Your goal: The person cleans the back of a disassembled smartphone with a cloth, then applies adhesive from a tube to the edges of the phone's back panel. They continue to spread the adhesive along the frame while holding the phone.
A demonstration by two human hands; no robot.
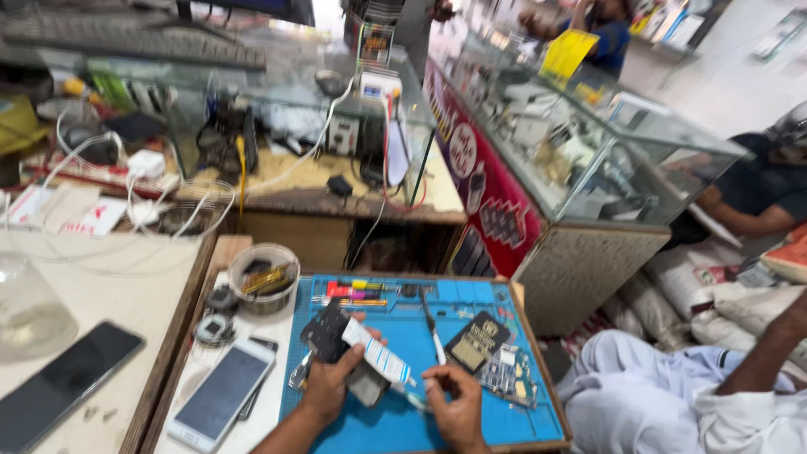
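My left hand (pixel 329 380) grips a small white and blue tube (pixel 376 351) together with a dark phone part (pixel 332 335) over the blue work mat (pixel 504 412). My right hand (pixel 451 402) pinches the tube's lower tip, fingers closed on it. A white-handled tool (pixel 435 334) lies on the mat just above my right hand. A dark gold-patterned board (pixel 476 343) and a bare phone frame (pixel 510 374) lie to the right of my hands.
A white phone (pixel 222 393) lies left of the mat, a black phone (pixel 63 385) on the table further left. A round clear tub of parts (pixel 264 277) and screwdrivers (pixel 357 291) sit at the mat's top. A glass display counter (pixel 572 143) stands right; seated people (pixel 672 395) are nearby.
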